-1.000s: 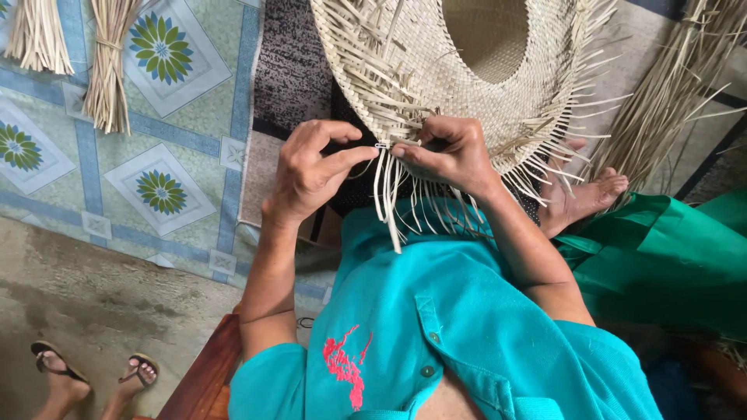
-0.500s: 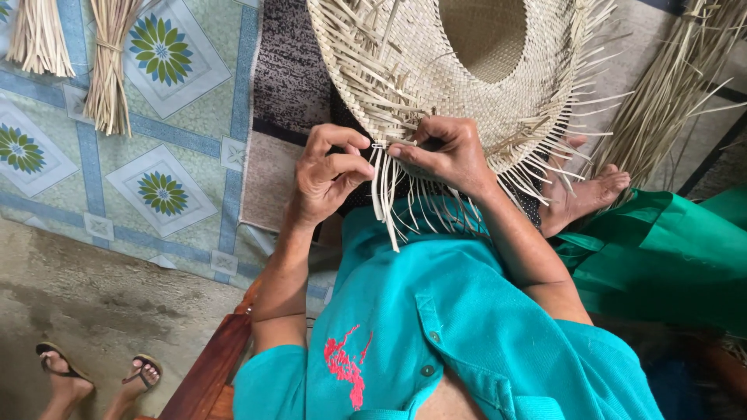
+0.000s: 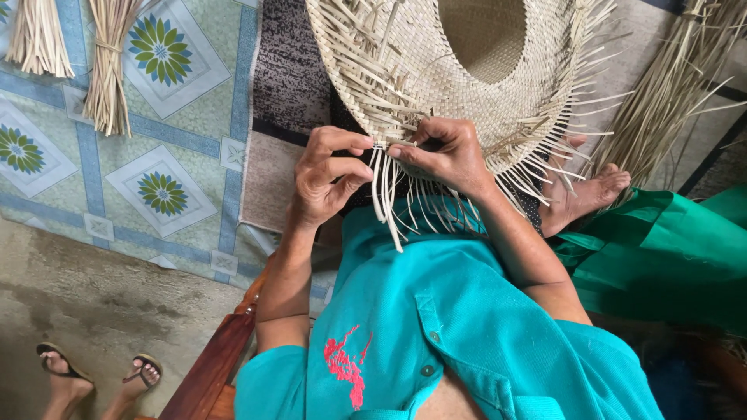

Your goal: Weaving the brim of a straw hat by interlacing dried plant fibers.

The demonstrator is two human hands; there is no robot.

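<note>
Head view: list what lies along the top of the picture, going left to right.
Small straw bundle → longer tied straw bundle → flower-patterned mat → dark woven rug → unfinished woven straw hat → loose sheaf of straw.

Floor mat [image 3: 167, 117] far left, blue grid with green flower squares. Two tied bundles of dry straw strips on it: one [image 3: 109, 66] just right of other [image 3: 35, 35], which sits at far-left corner. Dark speckled rug [image 3: 292, 70] just right of mat. Bare concrete floor [image 3: 93, 303] near left, someone else's sandalled feet [image 3: 97, 377] at near edge. Wooden chair arm [image 3: 214, 365] beside them. Loose sheaf of straw [image 3: 669, 93] far right. Green cloth [image 3: 669, 257] at right.
</note>
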